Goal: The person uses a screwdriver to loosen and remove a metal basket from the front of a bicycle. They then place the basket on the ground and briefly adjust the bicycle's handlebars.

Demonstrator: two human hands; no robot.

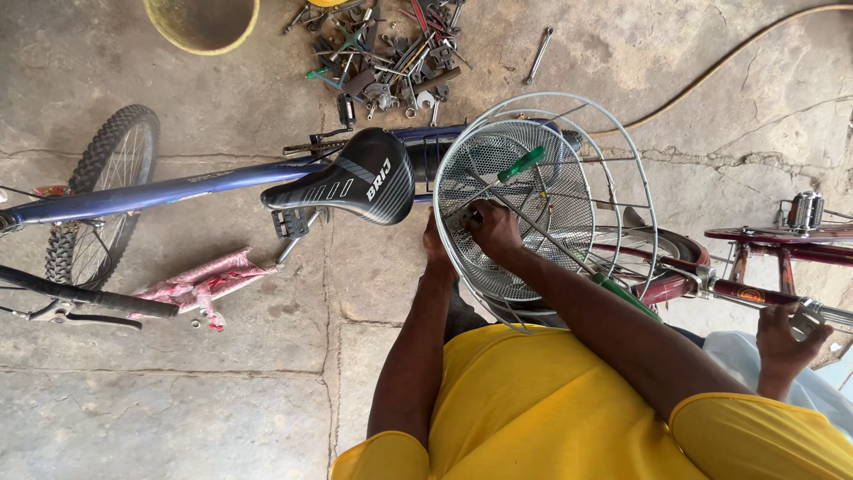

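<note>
Head view

- Wire basket [533,209]: grey mesh with a wire rim, sat over the front end of a maroon bicycle [755,289], its open mouth turned toward the camera. Whether it was already fastened could not be told.
- Right hand [494,229]: reached inside the basket, against the mesh floor, fingers curled together around something small there. The item itself was hidden, so what it pinched could not be told.
- Left hand [435,249]: pressed against the outside of the basket wall at its left edge, mostly hidden behind the wire. Its grip could not be told.
- Green-handled tool [522,164]: lay loose in the basket, above the right hand, not held.
- Second green handle [622,293]: showed by the basket's lower right rim, beside the right forearm.
- Progress, as a judgement: basket was in place on the bicycle, and work at its floor seemed still in hand, with tools not yet cleared.
- Blue bicycle [178,188]: lay across the concrete floor [222,400], black saddle [351,182] just left of the basket.
- Heap of spanners and tools [391,53]: on the floor beyond the saddle, well apart from both hands.
- Yellow tub [203,22]: at the top edge.
- Another person's hand [786,333]: gripped the maroon bicycle's handlebar at the right.
</note>
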